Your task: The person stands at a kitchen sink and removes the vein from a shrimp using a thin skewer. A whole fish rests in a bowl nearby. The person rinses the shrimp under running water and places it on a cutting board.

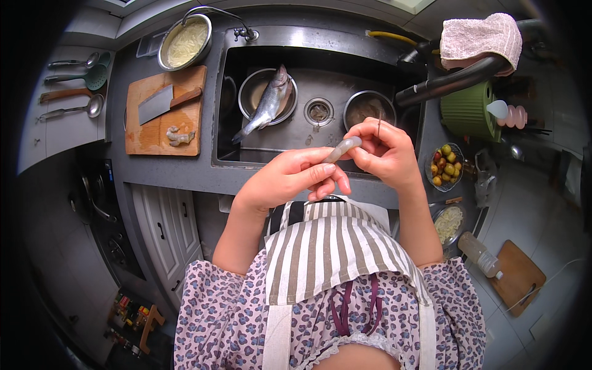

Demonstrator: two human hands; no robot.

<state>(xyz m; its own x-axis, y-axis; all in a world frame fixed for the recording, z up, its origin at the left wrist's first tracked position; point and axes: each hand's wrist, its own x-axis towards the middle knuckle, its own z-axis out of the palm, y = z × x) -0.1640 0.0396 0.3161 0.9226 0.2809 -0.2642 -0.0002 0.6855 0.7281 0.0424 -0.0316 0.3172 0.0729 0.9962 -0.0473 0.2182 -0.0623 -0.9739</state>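
In front of the sink, my left hand [296,176] is closed on a grey peeled shrimp [343,148], held between thumb and fingers. My right hand [390,153] is pinched at the shrimp's other end. A thin dark sliver [379,127] sticks up from its fingers, too small to name. More peeled shrimp [180,136] lie on the wooden cutting board [143,92] at the left, below a cleaver [157,105]. Beyond my right hand, a metal bowl [369,95] stands in the sink, its contents partly hidden by that hand.
A whole fish [271,98] lies across a metal bowl [246,83] in the sink [320,46], left of the drain [319,112]. A bowl of pale shreds [188,44] stands back left. At the right are a fruit bowl [445,166] and a towel [481,40] over a black pipe.
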